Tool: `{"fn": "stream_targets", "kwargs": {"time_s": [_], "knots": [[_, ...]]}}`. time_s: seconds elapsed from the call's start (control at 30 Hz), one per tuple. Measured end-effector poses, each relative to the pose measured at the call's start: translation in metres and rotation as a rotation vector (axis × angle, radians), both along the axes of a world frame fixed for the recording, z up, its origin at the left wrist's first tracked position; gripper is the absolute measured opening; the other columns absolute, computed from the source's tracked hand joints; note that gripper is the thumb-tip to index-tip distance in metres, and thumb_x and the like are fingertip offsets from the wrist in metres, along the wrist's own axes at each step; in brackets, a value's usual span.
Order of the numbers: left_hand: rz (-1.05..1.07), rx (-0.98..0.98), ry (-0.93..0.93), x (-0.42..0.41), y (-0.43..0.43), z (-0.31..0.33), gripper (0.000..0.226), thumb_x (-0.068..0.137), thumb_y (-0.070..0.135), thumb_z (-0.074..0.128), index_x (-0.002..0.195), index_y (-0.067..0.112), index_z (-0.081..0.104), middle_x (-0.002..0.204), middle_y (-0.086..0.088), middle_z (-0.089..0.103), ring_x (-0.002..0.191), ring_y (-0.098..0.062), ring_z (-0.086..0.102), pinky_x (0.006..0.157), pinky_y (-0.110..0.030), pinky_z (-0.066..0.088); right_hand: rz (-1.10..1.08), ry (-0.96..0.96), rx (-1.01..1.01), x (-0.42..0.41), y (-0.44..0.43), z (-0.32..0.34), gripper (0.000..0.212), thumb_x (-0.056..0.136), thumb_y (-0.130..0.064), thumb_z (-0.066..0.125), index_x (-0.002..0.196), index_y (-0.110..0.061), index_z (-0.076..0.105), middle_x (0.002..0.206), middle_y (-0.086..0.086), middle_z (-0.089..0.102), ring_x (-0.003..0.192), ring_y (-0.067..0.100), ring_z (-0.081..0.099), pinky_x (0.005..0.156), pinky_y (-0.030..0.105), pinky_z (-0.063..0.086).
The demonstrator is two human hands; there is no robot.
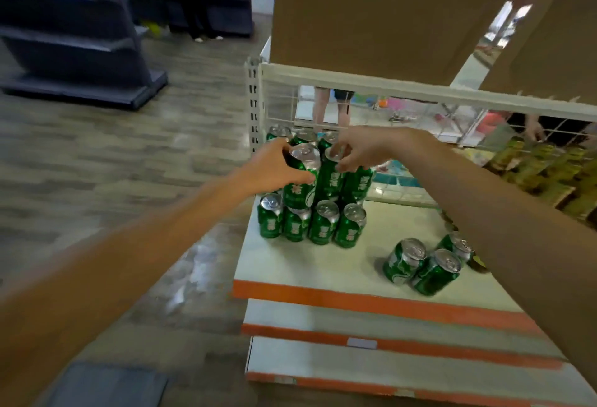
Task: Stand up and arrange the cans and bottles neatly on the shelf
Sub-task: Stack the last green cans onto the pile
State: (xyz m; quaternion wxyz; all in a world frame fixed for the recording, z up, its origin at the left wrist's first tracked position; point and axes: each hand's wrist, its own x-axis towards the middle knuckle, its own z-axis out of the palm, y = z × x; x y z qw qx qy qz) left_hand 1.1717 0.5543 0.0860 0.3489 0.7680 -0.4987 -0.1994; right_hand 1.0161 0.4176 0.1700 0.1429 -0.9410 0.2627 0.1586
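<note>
Building the second tier by the back-left corner of the shelf (pixel 307 264): left hand (pixel 274 169) grips a green can (pixel 300 193); right hand (pixel 361 149) pinches the neighbouring can (pixel 329 179) at its rim. Seat each squarely on the lids below; fallen cans (pixel 405 261) remain near the front edge

The back cans (pixel 303 136) stood mostly hidden behind the upper cans (pixel 329 180). The right forearm (pixel 504 212) covered part of a lying can (pixel 458 245). The bottles (pixel 533 164) were blurred, the labels (pixel 323 232) unreadable.
</note>
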Motion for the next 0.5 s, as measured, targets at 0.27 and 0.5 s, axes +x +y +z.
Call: {"fn": "stream_targets", "kwargs": {"time_s": [0.27,0.5], "knots": [[0.164,-0.056,0.133,0.03,0.022,-0.041,0.049,0.063,0.03,0.091,0.096,0.023,0.056,0.094,0.0,0.066,0.087,-0.017,0.064,0.079,-0.038,0.057,-0.023,0.045,0.082,0.021,0.032,-0.046,0.046,0.095,-0.031,0.064,0.137,-0.015,0.053,0.117,0.007,0.068,0.089,0.015,0.069,0.073,0.031,0.058],[0.238,-0.043,0.103,0.039,0.011,-0.071,0.062,0.048,0.054,0.085,0.099,0.025,0.065,0.091,0.006,0.069,0.084,-0.015,0.067,0.075,-0.04,0.059,-0.03,0.087,0.071,0.011,0.032,-0.063,0.048,0.094,-0.037,0.064,0.137,-0.018,0.053,0.114,0.005,0.07,0.097,0.019,0.068,0.087,0.039,0.056]]}}
